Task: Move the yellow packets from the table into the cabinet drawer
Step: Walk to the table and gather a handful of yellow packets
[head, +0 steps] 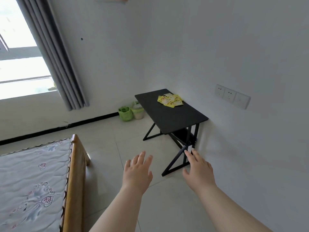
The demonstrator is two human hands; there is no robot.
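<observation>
The task stands at its very start, by my judgement: the yellow packets [170,100] lie in a loose, overlapping heap on the far end of the black table [177,118], close to the white wall on the right, and none has been lifted. Both hands are held out in front of the person, low in the view and well short of the table top. The left hand [137,173] hangs over the tiled floor [127,144] with its fingers straight and slightly spread, holding nothing; the right hand [199,169] is likewise flat and empty, its fingertips showing in front of the table's near black legs, though I cannot tell whether they touch the frame. No cabinet or drawer shows anywhere in this view, so where the packets must go cannot be told from here. To the left stands a bed [33,181] with a quilted mattress and a wooden frame; in the far corner, two green bags [131,111] sit on the floor just beside the table, under a grey curtain [55,52]. Wall sockets [232,96] sit on the right wall above the table. The next move likely calls for stepping nearer and reaching to the far end, then gathering the thin, slippery packets into a stack, since single flat sachets are hard to pinch off a smooth top and may slide or spill from a loose grasp.
</observation>
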